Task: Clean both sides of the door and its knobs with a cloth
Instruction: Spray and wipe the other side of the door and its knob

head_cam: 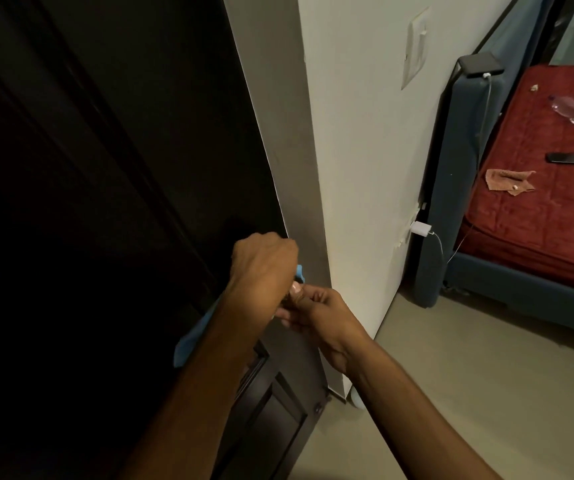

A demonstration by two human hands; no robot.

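- The dark brown panelled wooden door (pixel 105 202) fills the left side of the view, its edge up against the cream wall (pixel 358 150).
- The left hand (pixel 263 268) sits at the door's edge about where the knob would be, fingers curled around a light blue cloth (pixel 194 336). A bit of the cloth pokes out by the knuckles and the rest hangs down under the forearm. The knob itself is hidden behind the hand, so no telling how it looks.
- The right hand (pixel 316 311) is just below and touching the left, fingers curled in and pinching something small at the door's edge. Can't make out what it is.
- Off to the right there's a bed with a dark red quilted cover (pixel 538 209) in a blue-grey frame, with a clear plastic bottle (pixel 571 110), a black phone (pixel 573 158) and a crumpled orange rag (pixel 509 181) lying on it.
- A white charger (pixel 420 229) is plugged into the wall near the bed.
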